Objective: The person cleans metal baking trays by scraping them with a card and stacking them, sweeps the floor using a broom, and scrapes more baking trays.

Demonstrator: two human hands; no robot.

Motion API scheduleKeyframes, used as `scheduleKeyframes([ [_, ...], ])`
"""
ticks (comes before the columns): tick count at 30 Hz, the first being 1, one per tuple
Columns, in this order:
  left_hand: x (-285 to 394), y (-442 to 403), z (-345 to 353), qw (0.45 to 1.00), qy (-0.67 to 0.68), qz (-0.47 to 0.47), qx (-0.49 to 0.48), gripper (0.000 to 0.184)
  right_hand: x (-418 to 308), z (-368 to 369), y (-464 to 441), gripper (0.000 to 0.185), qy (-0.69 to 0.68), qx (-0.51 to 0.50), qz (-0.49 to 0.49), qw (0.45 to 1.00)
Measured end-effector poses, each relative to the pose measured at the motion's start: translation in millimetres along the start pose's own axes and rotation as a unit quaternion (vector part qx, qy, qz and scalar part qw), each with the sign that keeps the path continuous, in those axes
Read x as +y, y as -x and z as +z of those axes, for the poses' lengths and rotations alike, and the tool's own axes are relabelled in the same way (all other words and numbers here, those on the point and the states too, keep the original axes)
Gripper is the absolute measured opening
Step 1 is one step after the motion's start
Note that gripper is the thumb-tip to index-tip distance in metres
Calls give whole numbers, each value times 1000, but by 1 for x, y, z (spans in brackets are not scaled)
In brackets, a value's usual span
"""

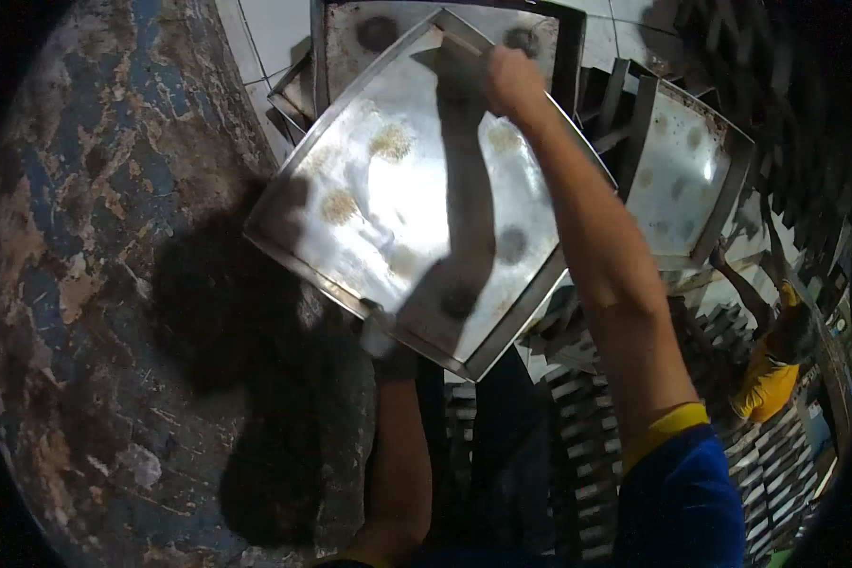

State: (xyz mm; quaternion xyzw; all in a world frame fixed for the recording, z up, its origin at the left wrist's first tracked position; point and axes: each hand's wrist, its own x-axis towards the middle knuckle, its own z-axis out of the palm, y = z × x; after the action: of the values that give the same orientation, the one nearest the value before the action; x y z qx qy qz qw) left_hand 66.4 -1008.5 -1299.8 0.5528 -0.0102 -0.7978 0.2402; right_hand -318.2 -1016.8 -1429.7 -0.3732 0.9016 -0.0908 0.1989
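Observation:
A square metal tray (398,189) with a raised rim hangs tilted in front of me, its shiny floor marked with several brownish round stains. At its upper right edge, my right hand (514,83) is closed on the rim. My left hand (386,341), which looks gloved, is at the lower edge, with the fingers wrapped round the rim and partly hidden. The shadow of an arm falls across the tray floor.
Another metal tray (350,13) lies behind the held one, and a further tray (677,175) stands at the right. A worn, stained surface (95,284) fills the left. Stacked dark slats (587,426) are at lower right, near another person in yellow (769,383).

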Motion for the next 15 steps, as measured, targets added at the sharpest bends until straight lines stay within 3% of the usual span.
scheduleKeyframes([
  [1, 0, 5, -11, 1000, 7, -5, -22, 36, -1, 4, 19, 16, 1, 75, -30, 997],
  [2, 3, -1, -12, 999, 15, -4, -37, 39, -20, 13, 72, 18, -106, -47, -25, 993],
  [3, 6, -8, -14, 998, 24, -3, -52, 41, -69, -4, 140, 22, -87, -93, -15, 992],
  [4, 11, -29, -10, 935, 90, -138, -316, 47, -131, -81, 171, 18, -19, -296, 25, 955],
  [5, -3, -16, -40, 979, 106, -125, -124, 54, -129, -79, 207, 13, -18, -309, -33, 950],
  [6, -13, -2, -53, 988, 104, -96, 68, 60, -126, -78, 243, 12, -19, -319, -92, 943],
  [7, -21, -1, -67, 913, 337, -182, -141, 61, -123, -76, 279, 14, -22, -327, -149, 933],
  [8, -12, 3, -52, 965, 211, -137, -78, 63, -103, -95, 261, 10, 13, -461, -134, 877],
  [9, -2, 7, -37, 991, 71, -110, -8, 65, -79, -104, 243, 5, 51, -335, -107, 935],
  [10, -2, 10, -26, 991, 68, -112, -4, 65, -32, -61, 245, 8, 75, -210, -39, 974],
  [11, -7, 9, -17, 997, 37, -47, 48, 66, 9, -54, 214, 18, 61, -281, 34, 957],
  [12, -10, 6, -15, 995, 6, 21, 97, 67, 47, -36, 194, 13, 31, -112, 26, 993],
  [14, 1, 7, -25, 997, 43, 1, 61, 66, 102, -20, 143, 17, 43, -71, 17, 996],
  [15, 8, 9, -23, 994, 66, -76, -51, 59, 104, -25, 120, 18, 35, -86, 61, 994],
])
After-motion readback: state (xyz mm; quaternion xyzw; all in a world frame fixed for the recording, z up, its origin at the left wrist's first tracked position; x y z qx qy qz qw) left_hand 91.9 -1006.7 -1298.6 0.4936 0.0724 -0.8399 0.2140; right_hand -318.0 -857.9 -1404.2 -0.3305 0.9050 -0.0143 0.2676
